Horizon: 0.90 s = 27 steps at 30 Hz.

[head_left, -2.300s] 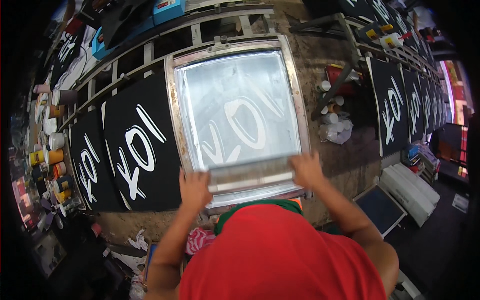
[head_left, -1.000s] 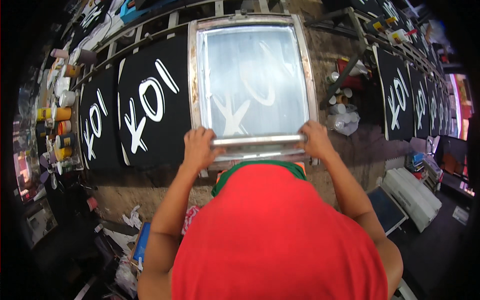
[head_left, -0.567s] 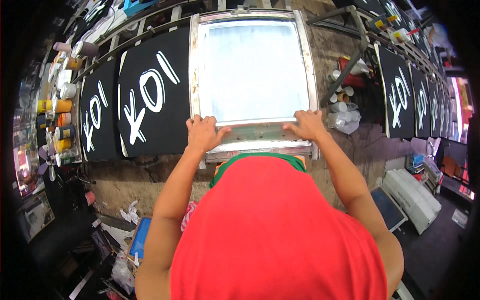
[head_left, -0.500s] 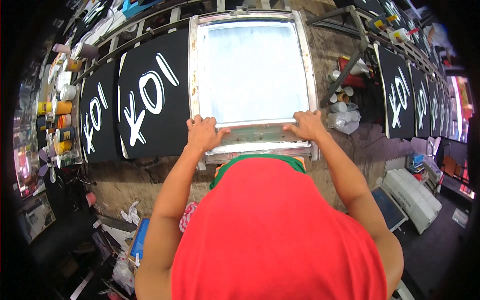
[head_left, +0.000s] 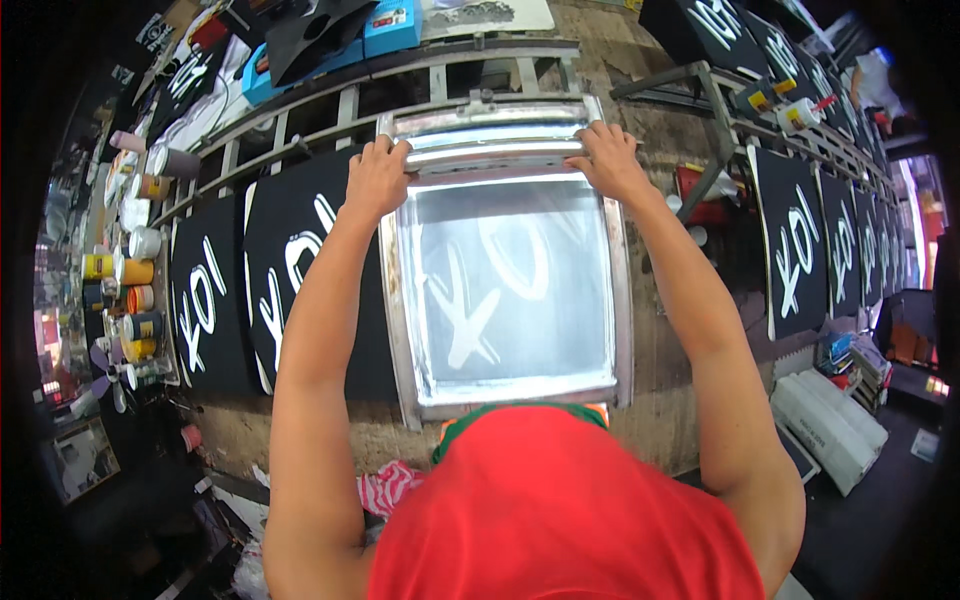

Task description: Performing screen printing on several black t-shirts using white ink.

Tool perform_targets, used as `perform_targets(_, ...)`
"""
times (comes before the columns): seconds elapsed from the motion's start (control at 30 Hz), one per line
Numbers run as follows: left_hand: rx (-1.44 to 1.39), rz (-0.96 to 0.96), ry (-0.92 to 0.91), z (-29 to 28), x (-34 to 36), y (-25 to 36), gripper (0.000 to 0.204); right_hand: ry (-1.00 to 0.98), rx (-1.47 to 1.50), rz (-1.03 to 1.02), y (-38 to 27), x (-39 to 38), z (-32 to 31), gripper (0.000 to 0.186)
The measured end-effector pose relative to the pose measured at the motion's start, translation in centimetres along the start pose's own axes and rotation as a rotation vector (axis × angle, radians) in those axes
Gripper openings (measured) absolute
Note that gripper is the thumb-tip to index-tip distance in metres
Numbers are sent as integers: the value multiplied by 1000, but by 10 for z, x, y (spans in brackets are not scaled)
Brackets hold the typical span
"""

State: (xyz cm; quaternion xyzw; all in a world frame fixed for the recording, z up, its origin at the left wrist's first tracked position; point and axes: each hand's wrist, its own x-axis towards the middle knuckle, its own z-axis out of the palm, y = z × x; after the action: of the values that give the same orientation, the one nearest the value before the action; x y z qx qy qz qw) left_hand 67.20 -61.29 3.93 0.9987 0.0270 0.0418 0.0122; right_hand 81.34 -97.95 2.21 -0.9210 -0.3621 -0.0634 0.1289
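Observation:
Both my hands are closed on a long squeegee (head_left: 490,157) that lies across the far end of a screen-printing frame (head_left: 620,290). My left hand (head_left: 377,180) grips its left end, and my right hand (head_left: 610,163) grips its right end, thumb pointing inward. White ink lines the far end of the frame and rims the mesh (head_left: 560,335). Across the greyish mesh, large pale brush-style lettering shows. Left of the frame lie black printed sheets (head_left: 207,300) with white lettering, the nearer one partly hidden behind my left forearm.
Metal rails (head_left: 440,85) run behind the frame. Ink jars (head_left: 140,270) crowd the far left. More black printed sheets (head_left: 797,250) stand in a row at right, beside a metal stand (head_left: 705,130). A blue box (head_left: 395,25) sits at the back; a pink striped cloth (head_left: 388,487) lies near me.
My hands have pushed the squeegee from the near end of the frame to the far end. The mesh, earlier covered in white, now shows pale lettering. The view has tilted farther away.

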Motion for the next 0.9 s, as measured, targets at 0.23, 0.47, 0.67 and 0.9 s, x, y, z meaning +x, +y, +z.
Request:
perform_targets(0.23, 1, -69, -84, 49, 71, -20, 52, -83, -56, 96, 31, 64, 47, 52)
perform_targets(0.47, -82, -27, -217, 43, 88, -37, 68, -282, -64, 156, 44, 79, 34, 70)
perform_targets(0.67, -104, -20, -186, 40, 89, -35, 69, -324, -53, 183, 45, 85, 36, 72)
perform_targets(0.9, -91, -55, -253, 35, 92, -32, 65, -354, -40, 195, 39, 90, 32, 70)
